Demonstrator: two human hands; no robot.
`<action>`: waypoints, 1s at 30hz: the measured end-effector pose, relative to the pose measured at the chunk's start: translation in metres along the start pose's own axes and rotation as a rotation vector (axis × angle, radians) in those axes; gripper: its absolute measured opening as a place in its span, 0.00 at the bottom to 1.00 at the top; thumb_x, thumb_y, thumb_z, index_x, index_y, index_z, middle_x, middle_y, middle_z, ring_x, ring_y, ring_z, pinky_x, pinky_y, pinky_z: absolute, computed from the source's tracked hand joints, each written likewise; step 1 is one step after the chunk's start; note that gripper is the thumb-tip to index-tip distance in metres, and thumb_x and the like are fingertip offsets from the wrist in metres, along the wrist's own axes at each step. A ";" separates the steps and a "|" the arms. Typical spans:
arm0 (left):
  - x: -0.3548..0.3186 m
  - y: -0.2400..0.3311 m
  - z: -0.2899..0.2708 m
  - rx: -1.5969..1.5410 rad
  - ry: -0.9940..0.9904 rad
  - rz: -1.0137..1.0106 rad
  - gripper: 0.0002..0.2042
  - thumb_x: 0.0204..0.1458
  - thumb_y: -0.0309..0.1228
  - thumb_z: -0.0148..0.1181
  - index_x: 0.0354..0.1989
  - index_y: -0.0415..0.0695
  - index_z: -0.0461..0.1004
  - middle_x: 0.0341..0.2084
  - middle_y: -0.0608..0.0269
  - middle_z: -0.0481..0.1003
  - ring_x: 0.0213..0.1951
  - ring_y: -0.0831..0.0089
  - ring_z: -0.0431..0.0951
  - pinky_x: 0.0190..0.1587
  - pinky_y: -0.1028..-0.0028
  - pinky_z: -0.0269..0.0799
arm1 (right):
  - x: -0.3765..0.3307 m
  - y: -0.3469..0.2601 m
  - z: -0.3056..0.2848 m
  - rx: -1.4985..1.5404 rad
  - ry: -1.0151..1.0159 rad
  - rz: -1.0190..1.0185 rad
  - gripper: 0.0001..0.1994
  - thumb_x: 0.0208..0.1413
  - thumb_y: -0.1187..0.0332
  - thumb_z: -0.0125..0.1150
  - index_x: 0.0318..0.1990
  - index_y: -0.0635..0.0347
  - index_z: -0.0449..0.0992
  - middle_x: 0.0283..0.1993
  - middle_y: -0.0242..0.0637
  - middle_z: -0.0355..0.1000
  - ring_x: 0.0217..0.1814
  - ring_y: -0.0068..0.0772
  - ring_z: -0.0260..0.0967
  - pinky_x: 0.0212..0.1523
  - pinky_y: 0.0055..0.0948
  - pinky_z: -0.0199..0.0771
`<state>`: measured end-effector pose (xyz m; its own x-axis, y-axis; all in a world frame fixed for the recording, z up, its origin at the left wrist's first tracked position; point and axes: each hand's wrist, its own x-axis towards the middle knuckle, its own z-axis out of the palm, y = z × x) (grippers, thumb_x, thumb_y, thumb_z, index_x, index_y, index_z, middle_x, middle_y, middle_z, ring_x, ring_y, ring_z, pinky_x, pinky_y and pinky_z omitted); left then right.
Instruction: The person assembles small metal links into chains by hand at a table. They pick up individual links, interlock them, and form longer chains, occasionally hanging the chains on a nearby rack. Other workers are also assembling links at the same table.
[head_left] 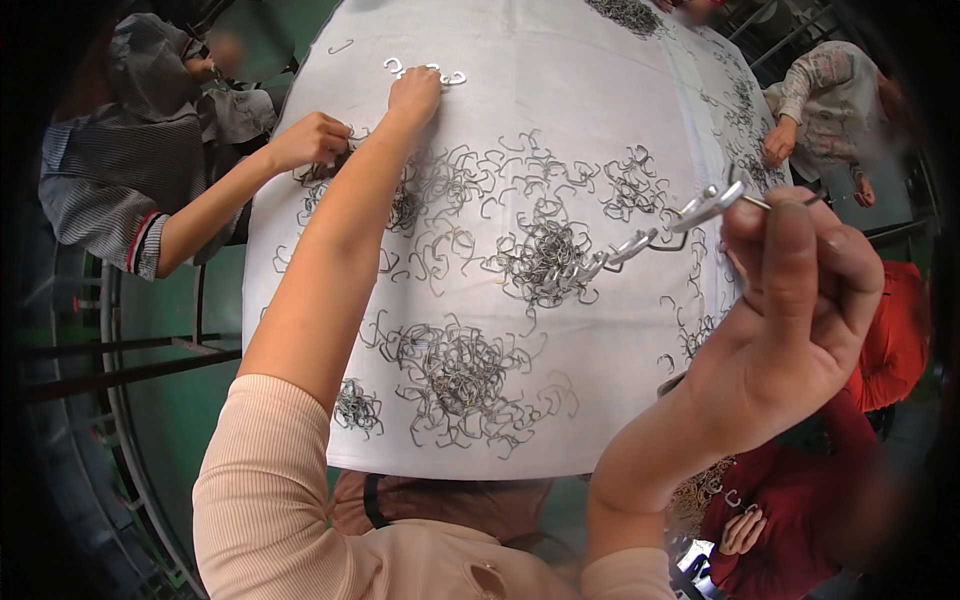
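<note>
My right hand [805, 290] is raised above the table's right side, pinching a thin wire hook between thumb and fingers. From it a chain of linked wire hooks and shiny silver metal pieces [635, 243] slants down-left toward a heap of loose wire hooks [545, 245]. My left arm stretches far across the cloth. There my left hand [414, 93] has its fingers bunched over a small group of silver hook-shaped pieces [455, 78]. Its fingertips are hidden, so what they grip cannot be made out.
White cloth [590, 400] covers the table. Another heap of wire hooks [460, 370] lies near the front edge. At left, a person's hand [312, 142] works close beside my left forearm. More people [820, 90] sit along the right side, one in red [890, 340].
</note>
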<state>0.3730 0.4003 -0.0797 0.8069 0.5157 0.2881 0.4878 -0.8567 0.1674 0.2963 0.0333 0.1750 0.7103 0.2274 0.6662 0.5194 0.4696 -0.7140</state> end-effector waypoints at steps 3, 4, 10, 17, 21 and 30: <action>-0.007 -0.008 -0.008 -0.056 -0.028 -0.038 0.10 0.51 0.30 0.52 0.38 0.44 0.79 0.35 0.49 0.76 0.36 0.51 0.77 0.40 0.59 0.74 | -0.003 -0.002 0.006 0.003 0.045 0.009 0.08 0.52 0.82 0.60 0.40 0.67 0.70 0.38 0.49 0.75 0.34 0.36 0.77 0.37 0.30 0.82; -0.011 -0.008 -0.013 -0.116 -0.017 -0.072 0.10 0.52 0.30 0.53 0.38 0.43 0.79 0.34 0.50 0.77 0.36 0.52 0.78 0.39 0.61 0.74 | -0.004 -0.002 0.009 -0.001 0.058 0.008 0.08 0.51 0.82 0.60 0.39 0.67 0.70 0.37 0.49 0.75 0.33 0.35 0.77 0.37 0.30 0.82; -0.041 -0.003 -0.059 -1.207 -0.008 -0.392 0.12 0.52 0.31 0.55 0.37 0.36 0.78 0.32 0.55 0.79 0.36 0.68 0.80 0.38 0.72 0.75 | -0.008 -0.002 0.033 0.008 0.072 0.052 0.08 0.50 0.84 0.61 0.36 0.68 0.70 0.36 0.47 0.74 0.32 0.34 0.76 0.36 0.28 0.81; -0.106 0.063 -0.234 -1.475 0.009 0.014 0.12 0.55 0.31 0.58 0.41 0.36 0.76 0.34 0.63 0.78 0.33 0.79 0.77 0.37 0.80 0.71 | -0.016 0.006 0.061 -0.014 0.022 0.115 0.07 0.49 0.82 0.63 0.33 0.67 0.70 0.32 0.37 0.74 0.32 0.23 0.74 0.34 0.18 0.74; -0.139 0.090 -0.290 -1.418 0.131 0.184 0.10 0.52 0.30 0.59 0.39 0.37 0.78 0.30 0.63 0.79 0.34 0.79 0.77 0.36 0.80 0.72 | -0.016 0.006 0.078 -0.097 0.000 0.125 0.06 0.49 0.79 0.64 0.32 0.65 0.72 0.29 0.35 0.75 0.30 0.22 0.74 0.32 0.20 0.74; -0.169 0.095 -0.313 -1.299 0.353 0.151 0.07 0.49 0.26 0.62 0.35 0.35 0.79 0.27 0.65 0.78 0.30 0.83 0.76 0.33 0.83 0.70 | -0.014 0.017 0.094 -0.273 -0.067 0.006 0.06 0.47 0.76 0.66 0.29 0.65 0.73 0.26 0.34 0.76 0.28 0.23 0.74 0.30 0.20 0.72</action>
<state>0.1790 0.2300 0.1829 0.6006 0.5560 0.5746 -0.4204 -0.3918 0.8184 0.2503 0.1187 0.1736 0.6855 0.2900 0.6678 0.6301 0.2231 -0.7438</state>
